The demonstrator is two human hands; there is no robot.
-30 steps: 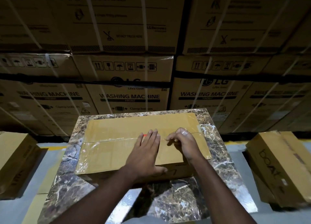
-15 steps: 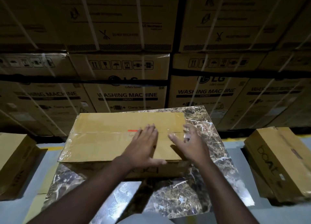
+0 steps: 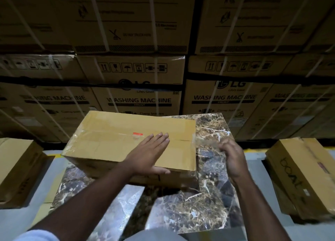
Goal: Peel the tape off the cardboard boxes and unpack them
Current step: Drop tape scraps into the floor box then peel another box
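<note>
My left hand [image 3: 150, 153] lies flat, fingers together and extended, palm down on the top of the cardboard box [image 3: 116, 144], which sits on the left half of the marble tabletop [image 3: 208, 201] with its left end overhanging the tabletop's left edge. My right hand [image 3: 231, 155] is off the box, just beyond its right end and over the tabletop's right half, fingers pinched on a strip of clear tape [image 3: 204, 141] that runs from the box's centre seam. A red-marked label [image 3: 137, 134] sits on the seam just beyond my left fingertips.
</note>
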